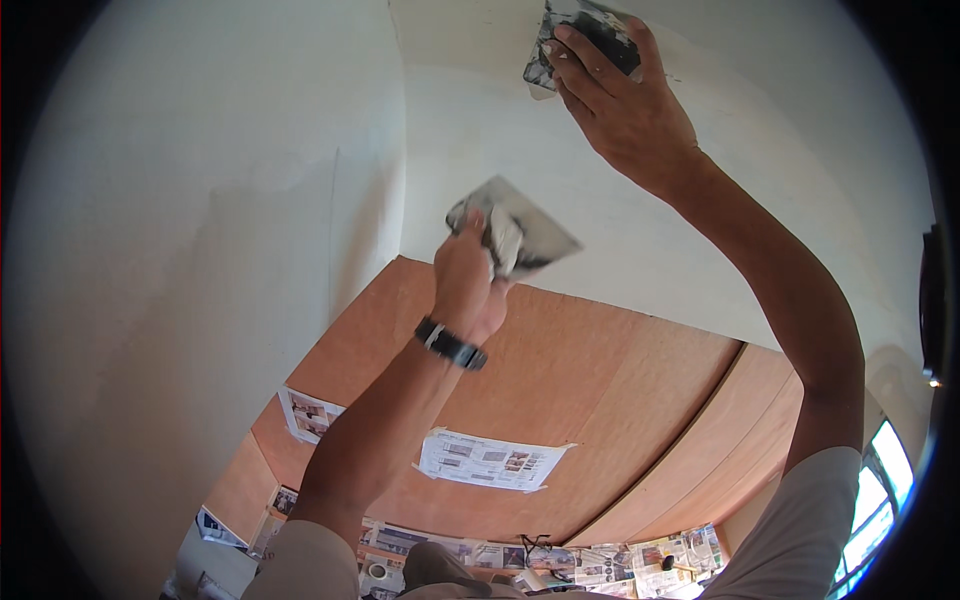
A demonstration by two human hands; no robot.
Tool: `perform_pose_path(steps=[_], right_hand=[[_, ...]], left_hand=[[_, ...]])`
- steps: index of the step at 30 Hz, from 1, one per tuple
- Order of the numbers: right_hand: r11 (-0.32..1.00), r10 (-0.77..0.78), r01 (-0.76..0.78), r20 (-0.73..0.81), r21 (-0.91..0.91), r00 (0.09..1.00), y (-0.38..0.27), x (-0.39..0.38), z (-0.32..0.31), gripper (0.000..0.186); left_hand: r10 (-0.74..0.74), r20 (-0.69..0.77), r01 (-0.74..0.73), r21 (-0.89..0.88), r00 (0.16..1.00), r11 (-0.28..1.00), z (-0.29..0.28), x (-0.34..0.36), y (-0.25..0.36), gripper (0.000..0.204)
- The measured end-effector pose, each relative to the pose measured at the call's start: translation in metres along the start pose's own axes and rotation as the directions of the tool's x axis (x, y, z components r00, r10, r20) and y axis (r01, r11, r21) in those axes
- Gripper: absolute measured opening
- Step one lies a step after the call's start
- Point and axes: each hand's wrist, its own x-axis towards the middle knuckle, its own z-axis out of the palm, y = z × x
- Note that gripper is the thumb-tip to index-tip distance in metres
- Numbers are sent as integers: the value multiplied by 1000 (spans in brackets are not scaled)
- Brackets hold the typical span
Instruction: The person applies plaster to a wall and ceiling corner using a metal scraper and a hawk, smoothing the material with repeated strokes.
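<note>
With right hand (625, 105) fingers gripping a putty knife (585, 40) flat on the wall (700, 215) at twelve o'clock, and left hand (468, 285) fingers gripping a loaded plaster board (520, 232), keeping the blade shallow and pressure even is smoothing best.

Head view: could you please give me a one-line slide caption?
Right hand presses a trowel to the white wall; left hand holds a second blade.

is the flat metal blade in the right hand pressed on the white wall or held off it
Pressed on: the flat metal blade under the right hand lies flat against the white wall.
</note>
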Motion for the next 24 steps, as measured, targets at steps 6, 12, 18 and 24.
perform_pose_path(steps=[6,12,18,24], right_hand=[[999,29,-29,-40,19,999,7,-26,8,27],[999,42,-40,-91,23,995,15,-53,16,26],[1000,25,-26,-81,-3,996,12,-68,25,27],[999,36,-36,-28,-13,999,28,-98,18,29]], left_hand=[[103,-53,-106,-50,993,993,57,27,-12,40],[170,-58,-175,-87,984,981,84,34,-39,41],[191,-80,-196,-68,978,978,100,36,-53,38],[236,-90,-245,-106,968,964,133,35,-77,39]])
